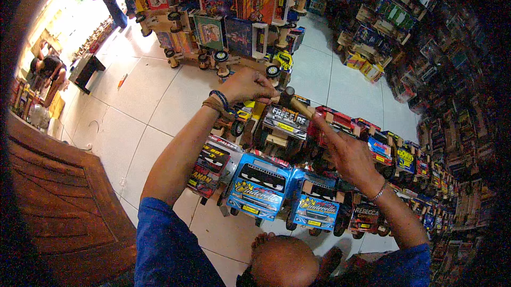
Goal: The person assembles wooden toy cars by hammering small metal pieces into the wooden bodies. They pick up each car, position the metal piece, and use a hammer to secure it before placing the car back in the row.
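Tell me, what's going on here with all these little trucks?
A person is handling a hammer over rows of toy trucks on a pale tiled floor. The right hand holds its handle, and the left hand is pinched close to the hammer's head; whatever it may hold is too small to tell. Two blue toy trucks stand side by side nearer the person. Another person is at the far upper left.

Two blue boxy toy trucks (259,188) stand side by side on the white tiled floor (141,87), right of the brown carved wooden panel (64,202), the wooden-handled hammer (287,96) lying between the bare left hand (246,86) and bare right hand (348,155).
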The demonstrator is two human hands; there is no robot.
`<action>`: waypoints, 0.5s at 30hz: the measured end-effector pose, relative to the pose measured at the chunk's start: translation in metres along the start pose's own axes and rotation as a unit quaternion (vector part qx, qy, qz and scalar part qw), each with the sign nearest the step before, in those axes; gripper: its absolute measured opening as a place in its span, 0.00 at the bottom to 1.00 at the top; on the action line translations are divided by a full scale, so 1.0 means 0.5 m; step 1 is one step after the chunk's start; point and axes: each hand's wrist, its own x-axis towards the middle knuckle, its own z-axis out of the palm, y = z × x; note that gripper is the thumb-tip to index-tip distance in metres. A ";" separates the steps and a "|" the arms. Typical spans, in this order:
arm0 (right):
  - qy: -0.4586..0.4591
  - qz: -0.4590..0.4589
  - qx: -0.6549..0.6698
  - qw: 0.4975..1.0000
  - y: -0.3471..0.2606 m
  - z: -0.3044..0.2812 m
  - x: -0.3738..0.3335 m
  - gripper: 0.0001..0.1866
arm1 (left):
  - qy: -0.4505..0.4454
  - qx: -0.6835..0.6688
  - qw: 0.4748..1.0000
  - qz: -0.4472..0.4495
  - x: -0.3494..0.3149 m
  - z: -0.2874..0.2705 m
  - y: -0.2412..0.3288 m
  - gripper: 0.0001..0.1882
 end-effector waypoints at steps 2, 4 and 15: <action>0.018 -0.015 -0.006 1.000 0.001 0.006 0.001 0.44 | -0.011 -0.003 1.000 0.009 0.000 -0.001 0.006 0.18; 0.041 -0.028 0.017 0.999 0.005 0.006 0.010 0.44 | -0.027 -0.031 0.999 -0.013 0.004 -0.008 0.013 0.17; 0.078 -0.003 0.021 0.997 -0.002 0.010 0.012 0.45 | -0.033 -0.045 0.998 -0.016 -0.004 -0.003 0.018 0.15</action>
